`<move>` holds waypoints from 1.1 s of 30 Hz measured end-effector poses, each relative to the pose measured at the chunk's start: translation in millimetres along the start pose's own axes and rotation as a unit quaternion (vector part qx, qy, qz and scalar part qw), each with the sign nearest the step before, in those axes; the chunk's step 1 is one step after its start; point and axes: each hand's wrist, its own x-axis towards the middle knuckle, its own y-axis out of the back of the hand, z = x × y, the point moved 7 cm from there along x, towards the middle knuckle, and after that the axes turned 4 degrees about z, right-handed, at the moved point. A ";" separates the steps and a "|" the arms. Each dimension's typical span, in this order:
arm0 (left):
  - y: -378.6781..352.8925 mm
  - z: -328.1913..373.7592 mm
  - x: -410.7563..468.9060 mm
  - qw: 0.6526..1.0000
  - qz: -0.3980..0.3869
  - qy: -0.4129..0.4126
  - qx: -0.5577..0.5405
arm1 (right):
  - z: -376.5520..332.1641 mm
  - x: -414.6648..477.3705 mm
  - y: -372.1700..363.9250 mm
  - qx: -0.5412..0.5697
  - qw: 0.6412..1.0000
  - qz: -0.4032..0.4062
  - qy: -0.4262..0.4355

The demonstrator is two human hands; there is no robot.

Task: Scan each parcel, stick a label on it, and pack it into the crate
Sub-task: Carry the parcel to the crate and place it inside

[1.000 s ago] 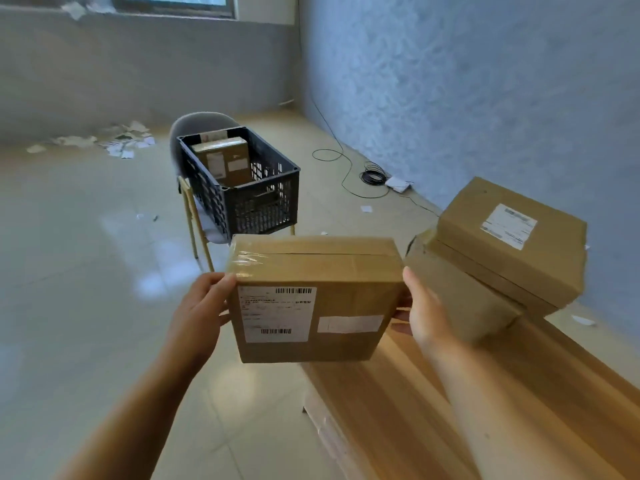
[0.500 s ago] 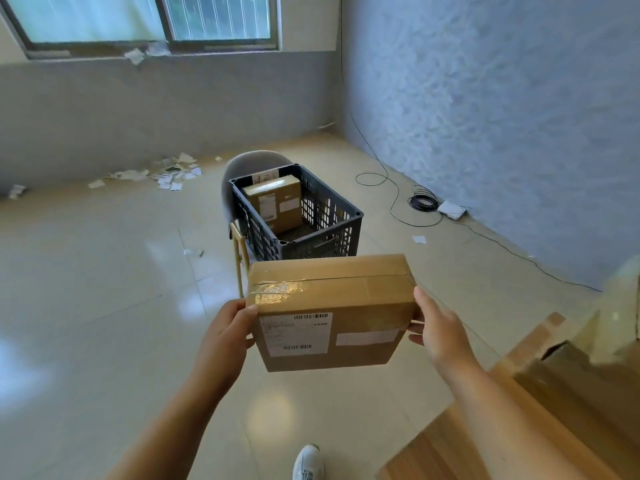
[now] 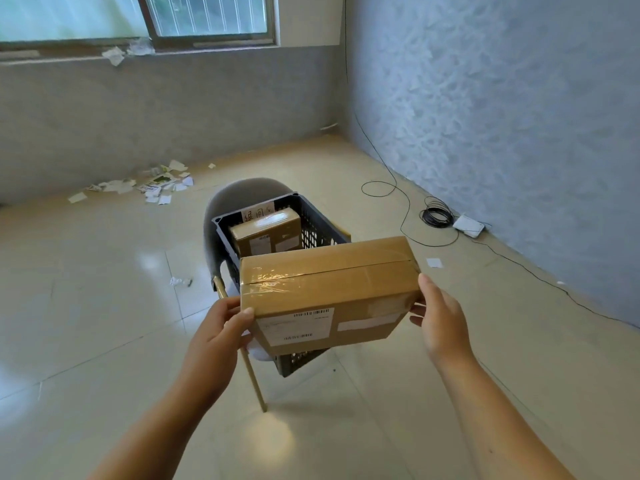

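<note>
Just below the middle of the frame, a brown cardboard parcel point(image 3: 329, 292) is held in the air between both hands, tilted so its right end sits higher than its left. Clear tape runs along its top seam. Its near face carries a white label point(image 3: 294, 327) with barcodes and, to the right of that, a small blank white sticker point(image 3: 367, 322). The left hand point(image 3: 214, 344) grips the parcel's lower left corner, thumb on the near face and fingers curled round behind. The right hand point(image 3: 440, 323) clasps the right end, thumb lying up along the edge and fingers tucked under the box. Directly behind the parcel, at the centre of the frame, a dark mesh crate point(image 3: 315, 230) stands on a grey chair point(image 3: 242, 195) with light wooden legs; the parcel covers the crate's near part. Inside the crate a second parcel point(image 3: 266, 230) stands on edge toward the far side, with white labels on its near face, and a handwritten paper sign point(image 3: 258, 213) is fixed to the far wall. Paper scraps point(image 3: 149, 183) litter the tiled floor at the left, near the grey wall. At the right, by the blue wall, lie a coiled black cable point(image 3: 437, 216) and a small white device point(image 3: 468, 226). A window point(image 3: 207, 15) fills the upper left.
</note>
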 end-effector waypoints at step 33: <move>-5.7 -181.6 374.2 0.918 0.096 0.257 0.288 | 106.5 388.2 -351.7 -0.429 0.855 -0.287 -0.039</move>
